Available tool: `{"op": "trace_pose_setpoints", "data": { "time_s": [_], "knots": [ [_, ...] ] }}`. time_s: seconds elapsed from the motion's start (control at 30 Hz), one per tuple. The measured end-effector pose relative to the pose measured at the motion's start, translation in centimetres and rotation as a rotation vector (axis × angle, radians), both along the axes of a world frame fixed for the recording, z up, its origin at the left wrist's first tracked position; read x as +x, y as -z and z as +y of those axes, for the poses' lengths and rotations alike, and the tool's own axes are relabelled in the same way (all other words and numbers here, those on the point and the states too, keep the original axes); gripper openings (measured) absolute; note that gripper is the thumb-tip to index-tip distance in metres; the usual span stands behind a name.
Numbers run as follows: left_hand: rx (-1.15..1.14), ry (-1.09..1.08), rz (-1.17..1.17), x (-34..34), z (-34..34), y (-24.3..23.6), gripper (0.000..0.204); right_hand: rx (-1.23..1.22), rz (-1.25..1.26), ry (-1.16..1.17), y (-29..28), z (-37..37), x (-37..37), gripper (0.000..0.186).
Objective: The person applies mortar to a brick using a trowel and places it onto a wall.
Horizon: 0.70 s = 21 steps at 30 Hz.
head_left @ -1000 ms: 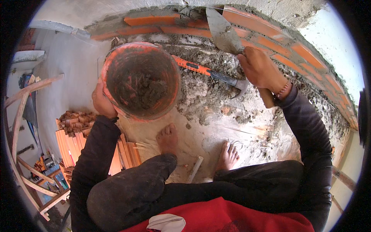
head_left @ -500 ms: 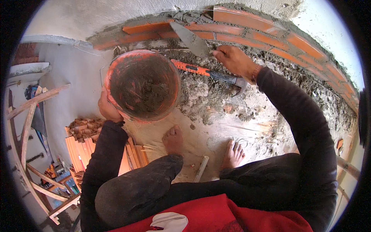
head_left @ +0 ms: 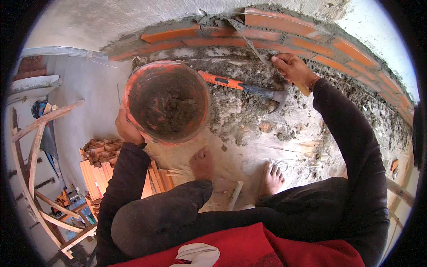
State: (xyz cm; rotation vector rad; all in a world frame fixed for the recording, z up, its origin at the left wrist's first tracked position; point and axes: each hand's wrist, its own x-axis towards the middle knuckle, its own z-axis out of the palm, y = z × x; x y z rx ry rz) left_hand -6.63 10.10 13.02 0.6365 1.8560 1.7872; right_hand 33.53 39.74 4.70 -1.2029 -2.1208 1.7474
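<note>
My right hand [head_left: 292, 69] is closed round the wooden handle of a trowel [head_left: 250, 43]. The blade is turned edge-on, its tip at the mortar on top of the brick wall [head_left: 267, 35], beside the end of the top brick [head_left: 278, 22]. With my left hand [head_left: 127, 127] I grip the side of an orange bucket [head_left: 202, 113]; part of the fingers is hidden behind it. Grey mortar [head_left: 171, 104] lies inside the bucket. Between bucket and right hand, a claw hammer [head_left: 242, 84] with an orange and black handle rests on the mortar-strewn floor.
Stacked orange bricks [head_left: 100, 167] stand at the left, near my left forearm. A wooden frame [head_left: 33, 155] leans farther left. A string [head_left: 213, 14] runs along the wall top. A short pale tube [head_left: 235, 196] lies between my bare feet [head_left: 272, 178].
My right hand has moved right and slightly down with the trowel, whose blade has turned from flat to edge-on. My left hand stays on the bucket.
</note>
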Motion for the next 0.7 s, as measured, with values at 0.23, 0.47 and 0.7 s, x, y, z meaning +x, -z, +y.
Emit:
{"op": "trace_pose_setpoints", "data": {
  "time_s": [0.23, 0.47, 0.7],
  "knots": [
    [0.072, 0.015, -0.016, 0.1, 1.6, 0.6, 0.046, 0.440, -0.180, 0.022, -0.5, -1.1, 2.4, 0.038],
    [0.229, -0.068, -0.228, 1.4, 1.0, 0.0, 0.048, 0.906, -0.309, 0.039, -5.8, -5.1, 1.1, 0.023],
    [0.254, -0.065, -0.250, 0.5, -0.2, 0.8, 0.049, 0.664, -0.100, -0.383, -14.7, -5.7, -4.3, 0.017]
  ]
}}
